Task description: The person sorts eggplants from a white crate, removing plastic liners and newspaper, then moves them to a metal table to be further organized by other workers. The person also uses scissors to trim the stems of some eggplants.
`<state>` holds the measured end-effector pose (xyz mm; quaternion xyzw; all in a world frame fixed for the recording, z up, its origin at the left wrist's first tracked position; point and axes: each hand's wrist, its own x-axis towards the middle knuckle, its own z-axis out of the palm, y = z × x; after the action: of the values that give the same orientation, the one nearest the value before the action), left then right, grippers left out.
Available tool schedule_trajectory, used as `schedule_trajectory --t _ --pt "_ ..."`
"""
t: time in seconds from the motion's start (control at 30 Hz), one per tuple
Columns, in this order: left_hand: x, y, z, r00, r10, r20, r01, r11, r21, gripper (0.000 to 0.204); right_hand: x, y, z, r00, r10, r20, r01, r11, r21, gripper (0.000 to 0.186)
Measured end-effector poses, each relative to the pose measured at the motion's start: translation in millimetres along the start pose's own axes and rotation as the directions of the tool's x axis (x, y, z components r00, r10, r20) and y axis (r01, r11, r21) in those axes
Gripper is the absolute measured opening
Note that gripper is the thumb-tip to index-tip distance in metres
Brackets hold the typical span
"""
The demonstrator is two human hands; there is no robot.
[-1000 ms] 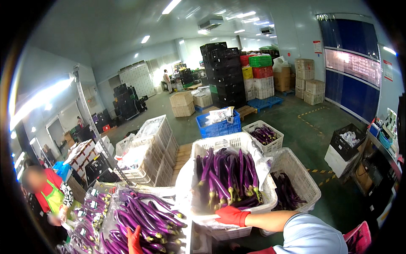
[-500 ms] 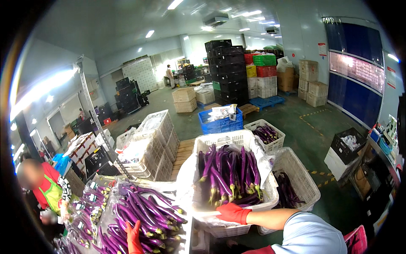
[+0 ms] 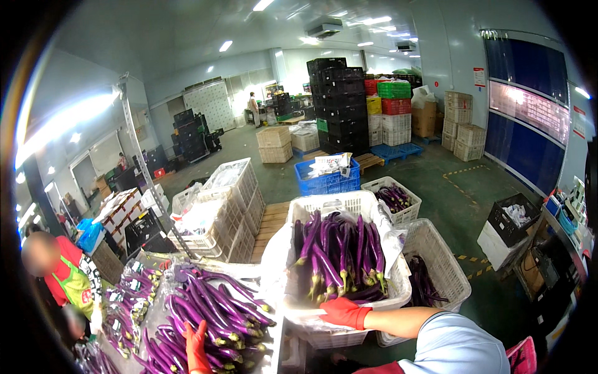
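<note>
On one table (image 3: 273, 343) and in three white crates (image 3: 443, 252), eggplants (image 3: 212, 305) are piled.
The eggplants, too many to be counted, are long, slender, glossy purple and green-capped. One red-gloved left hand (image 3: 195, 344) is laid on the table pile, fingers parted; one red-gloved right hand (image 3: 344, 313) is placed at the nearest crate's (image 3: 333, 201) front rim, its grip hidden from view.

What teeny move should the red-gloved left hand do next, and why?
Maybe gently curl the left hand around an eggplant from the loose pile. It's right at that pile with thumb and fingers spread apart, while the right hand is at the near rim of the white crate.
</note>
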<state>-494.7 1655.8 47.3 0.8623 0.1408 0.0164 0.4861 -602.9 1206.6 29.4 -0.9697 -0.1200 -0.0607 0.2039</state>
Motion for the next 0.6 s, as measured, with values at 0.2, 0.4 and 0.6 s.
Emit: schedule_trajectory --t 0.2,0.4,0.6 --pt "-1.8 1.0 0.5 1.000 -0.001 -0.027 0.001 1.000 0.001 0.093 -1.7 -0.6 -0.1 1.000 0.001 -0.020 -0.001 1.000 0.031 0.031" --pt "-12.7 10.5 -2.1 1.000 -0.015 -0.008 0.014 1.000 -0.021 0.091 -3.5 -2.0 -0.2 1.000 0.005 -0.008 -0.005 0.999 0.038 0.030" --pt "-2.4 4.8 2.1 0.999 -0.037 -0.029 0.037 0.999 0.024 0.088 -3.7 -0.8 1.7 0.999 -0.014 -0.037 0.015 1.000 0.005 0.029"
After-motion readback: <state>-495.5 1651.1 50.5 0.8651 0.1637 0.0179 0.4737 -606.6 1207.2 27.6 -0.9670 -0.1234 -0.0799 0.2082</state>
